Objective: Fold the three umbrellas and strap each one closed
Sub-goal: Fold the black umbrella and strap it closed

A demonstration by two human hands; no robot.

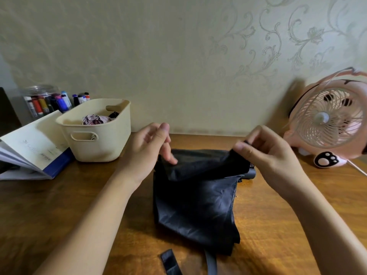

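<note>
A black umbrella (195, 201) lies collapsed on the wooden table, its loose canopy spread toward me. My left hand (153, 147) pinches a fold of the black fabric at its far left corner. My right hand (264, 149) pinches the fabric edge at the far right and lifts it slightly. The umbrella's black strap (170, 262) lies flat on the table near the front edge. A pinkish patterned umbrella (96, 119) sits in the cream basket (99, 143), with something dark beside it.
The cream basket stands at the back left beside an open book (33, 149) and a clear jar of markers (42, 102). A pink desk fan (329, 120) with a white cable stands at the right. The wall runs close behind the table (59, 205).
</note>
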